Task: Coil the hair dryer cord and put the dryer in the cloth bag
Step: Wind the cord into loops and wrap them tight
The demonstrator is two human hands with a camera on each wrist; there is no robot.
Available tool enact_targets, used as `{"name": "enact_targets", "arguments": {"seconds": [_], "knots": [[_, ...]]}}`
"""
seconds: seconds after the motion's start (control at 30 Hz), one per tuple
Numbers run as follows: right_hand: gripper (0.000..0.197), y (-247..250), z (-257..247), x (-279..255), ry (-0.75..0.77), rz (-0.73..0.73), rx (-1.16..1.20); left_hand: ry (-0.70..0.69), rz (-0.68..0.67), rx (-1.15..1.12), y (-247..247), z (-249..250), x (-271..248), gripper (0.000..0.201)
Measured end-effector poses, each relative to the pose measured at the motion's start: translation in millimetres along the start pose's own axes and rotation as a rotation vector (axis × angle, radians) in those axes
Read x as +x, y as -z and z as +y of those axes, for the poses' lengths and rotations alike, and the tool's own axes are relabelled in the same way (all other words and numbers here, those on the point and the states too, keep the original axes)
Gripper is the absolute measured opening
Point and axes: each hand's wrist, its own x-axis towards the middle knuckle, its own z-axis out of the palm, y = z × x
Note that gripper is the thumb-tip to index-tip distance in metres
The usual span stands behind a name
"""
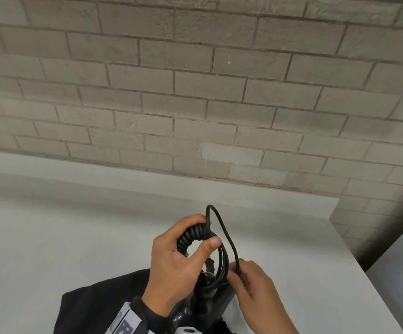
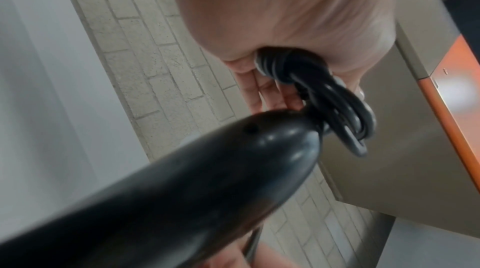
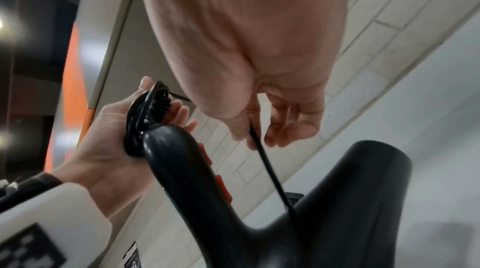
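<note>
Black cord (image 1: 222, 227), mostly gathered: left hand (image 1: 178, 259) grips the bundle of spiral and straight loops, fingers and thumb curled round it, above the table (image 1: 51, 225). Right hand (image 1: 256, 283) pinches one loose strand (image 3: 267, 167) just beside the bundle; that strand arcs up over the left hand's fingers. Hair dryer (image 3: 233, 200), black with red switches, hangs below the left hand, handle end up at the bundle. Dark cloth bag (image 1: 94, 307) lies on the table under the hands, near edge. Brick wall (image 1: 195, 80) behind.
</note>
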Motion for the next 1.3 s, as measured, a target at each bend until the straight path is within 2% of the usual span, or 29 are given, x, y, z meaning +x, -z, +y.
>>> {"name": "enact_targets", "arguments": {"seconds": [0.07, 0.17, 0.23, 0.4, 0.5, 0.73, 0.87, 1.1, 1.3], "knots": [[0.019, -0.4, 8.0, -0.8, -0.032, 0.055, 0.053, 0.004, -0.009, -0.002, -1.1, -1.4, -1.1, 0.024], [0.021, 10.7, 7.0, 1.6, -0.086, 0.168, 0.284, 0.002, -0.036, -0.030, -3.1, -0.2, -2.2, 0.022], [0.020, 24.3, 3.6, 4.0, -0.069, 0.217, 0.413, -0.002, -0.047, -0.043, -3.1, 1.2, -2.5, 0.022], [0.032, 53.9, -1.8, 7.0, 0.042, 0.153, 0.449, 0.028, -0.038, -0.060, -0.3, 1.0, -2.3, 0.027], [0.028, 70.7, -3.6, 7.5, 0.109, 0.126, 0.490, 0.042, -0.043, -0.077, -0.1, -0.1, -1.9, 0.028], [0.027, 90.2, -2.1, 13.1, 0.106, 0.078, 0.768, 0.086, -0.070, -0.099, -0.2, -4.2, -0.4, 0.028], [0.027, 88.0, -4.4, 16.2, 0.105, 0.031, 0.795, 0.127, -0.103, -0.142, -1.1, -2.7, -0.9, 0.026], [0.025, 67.6, -14.9, 15.4, 0.097, 0.033, 0.763, 0.184, -0.108, -0.159, -1.5, -2.9, -3.8, 0.031], [0.025, 45.2, -28.0, 8.8, 0.005, 0.020, 0.890, 0.238, -0.120, -0.195, -2.1, -1.9, -5.4, 0.032]]}}
